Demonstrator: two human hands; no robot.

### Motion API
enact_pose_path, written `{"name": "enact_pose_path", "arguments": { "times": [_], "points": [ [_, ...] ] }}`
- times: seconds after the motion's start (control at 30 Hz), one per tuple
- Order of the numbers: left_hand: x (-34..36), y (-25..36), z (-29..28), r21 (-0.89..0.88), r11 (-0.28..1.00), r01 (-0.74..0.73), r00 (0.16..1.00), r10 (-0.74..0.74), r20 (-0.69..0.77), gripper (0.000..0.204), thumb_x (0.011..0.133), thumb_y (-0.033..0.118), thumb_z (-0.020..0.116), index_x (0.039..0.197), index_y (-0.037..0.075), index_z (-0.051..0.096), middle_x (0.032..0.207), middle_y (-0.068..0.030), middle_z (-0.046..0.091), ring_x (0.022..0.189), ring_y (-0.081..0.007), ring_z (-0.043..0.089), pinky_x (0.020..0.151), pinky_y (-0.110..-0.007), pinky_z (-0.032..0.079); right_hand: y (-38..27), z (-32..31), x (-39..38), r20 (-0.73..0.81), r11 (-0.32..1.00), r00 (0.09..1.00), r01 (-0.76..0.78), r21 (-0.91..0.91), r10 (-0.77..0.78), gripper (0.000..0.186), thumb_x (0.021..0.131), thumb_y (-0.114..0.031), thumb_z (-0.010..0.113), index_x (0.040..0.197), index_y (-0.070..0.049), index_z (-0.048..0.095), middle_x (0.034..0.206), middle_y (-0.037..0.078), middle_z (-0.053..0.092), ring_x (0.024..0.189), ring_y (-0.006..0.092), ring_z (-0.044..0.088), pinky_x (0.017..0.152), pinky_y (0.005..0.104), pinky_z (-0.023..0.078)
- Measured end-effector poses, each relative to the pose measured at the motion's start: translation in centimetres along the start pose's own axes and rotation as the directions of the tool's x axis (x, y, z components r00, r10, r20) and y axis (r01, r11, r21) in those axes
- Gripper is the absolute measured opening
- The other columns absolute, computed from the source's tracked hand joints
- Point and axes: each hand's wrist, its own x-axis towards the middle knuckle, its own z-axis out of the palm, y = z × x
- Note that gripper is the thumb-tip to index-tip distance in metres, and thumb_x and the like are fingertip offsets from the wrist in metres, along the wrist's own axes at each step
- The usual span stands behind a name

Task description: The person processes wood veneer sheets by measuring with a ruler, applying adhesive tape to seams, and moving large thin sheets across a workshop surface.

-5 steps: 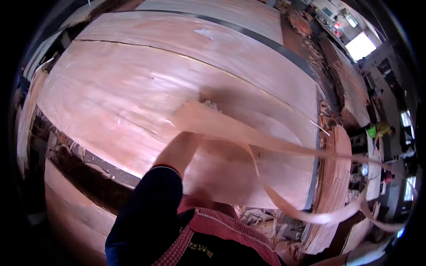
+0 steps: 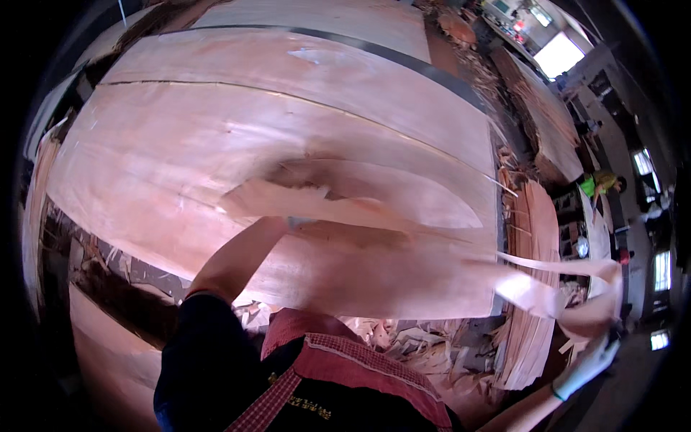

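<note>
A long wood veneer strip [image 2: 338, 210] stretches over a broad veneer sheet [image 2: 165, 155] on the worktable. Its thin tail [image 2: 529, 291] curls off past the table's right end, blurred by motion. My left hand [image 2: 299, 221] is at the strip's near edge, mostly hidden by it, and the strip travels along with it. At the lower right, my right hand [image 2: 592, 366], in a pale glove with a green band at the wrist, is raised just below the looped tail. Its fingers look closed around something dark that I cannot make out.
Stacked veneer [image 2: 529, 288] stands against the table's right end. Torn scraps [image 2: 425, 349] lie between me and the table. A dark strip [image 2: 374, 45] crosses the far side. Another person in green [image 2: 599, 184] is off to the right, near bright windows.
My left hand and the veneer strip have shifted left. My right hand has risen into fuller view at the lower right, and the curled tail has swung. The whole view has shifted slightly.
</note>
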Motion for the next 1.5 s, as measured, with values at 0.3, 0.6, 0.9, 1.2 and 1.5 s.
{"name": "enact_pose_path", "arguments": {
  "times": [0.3,0.6,0.9,1.2,1.5],
  "points": [
    [-30.7,2.8,5.7,0.002,1.000,0.009,0.921,-0.009,0.389,0.020,0.089,0.019,0.056,0.101,0.005,0.063,0.091,-0.0140,0.067,0.085,-0.0282,0.064,0.081,-0.039,0.049,4.7,4.4,-18.0,0.765,0.998,0.641,0.062,0.031,-0.064,0.025,0.086,-0.008,0.062,0.110,-0.002,0.063,0.101,0.019,0.067,0.090,0.0266,0.066,0.083,0.0355,0.051],
    [-56.5,-15.3,9.8,-0.510,0.638,0.577,0.790,-0.595,0.148,0.017,0.084,0.007,0.062,0.096,-0.004,0.066,0.091,-0.0075,0.069,0.082,-0.0165,0.062,0.071,-0.034,0.050,-0.8,6.0,-42.3,0.968,0.964,-0.086,0.106,0.245,-0.236,0.031,0.087,-0.029,0.061,0.102,-0.002,0.061,0.084,0.024,0.063,0.080,0.0393,0.063,0.068,0.0450,0.047],
    [-68.2,-33.4,18.3,-0.122,0.473,0.872,0.442,-0.871,-0.215,0.025,0.081,0.023,0.060,0.095,0.003,0.066,0.098,-0.0237,0.065,0.094,-0.0421,0.061,0.080,-0.046,0.049,-15.9,13.2,-53.5,0.915,0.912,0.017,0.088,0.400,-0.402,0.026,0.088,-0.016,0.058,0.108,-0.001,0.062,0.093,0.019,0.061,0.086,0.0350,0.060,0.074,0.0414,0.046],
    [-63.8,-39.1,4.4,-0.515,0.624,0.587,0.395,-0.776,-0.491,0.045,0.083,0.010,0.067,0.124,0.001,0.050,0.110,-0.0180,0.064,0.101,-0.0254,0.064,0.085,-0.034,0.051,-36.3,16.5,-63.7,0.900,0.882,-0.141,-0.309,0.356,-0.412,0.029,0.092,-0.022,0.058,0.099,0.005,0.063,0.101,0.017,0.064,0.087,0.0226,0.065,0.069,0.0316,0.051],
    [-54.7,-38.5,-7.7,-0.581,0.710,0.398,0.663,-0.660,-0.353,0.028,0.089,0.016,0.058,0.112,0.002,0.060,0.103,-0.0209,0.065,0.095,-0.0344,0.064,0.083,-0.041,0.051,-37.6,23.7,-64.4,0.982,0.826,-0.087,-0.556,0.094,-0.170,0.020,0.096,-0.019,0.055,0.096,-0.001,0.063,0.067,0.002,0.056,0.057,0.0089,0.052,0.050,0.0248,0.041]
  ]
}}
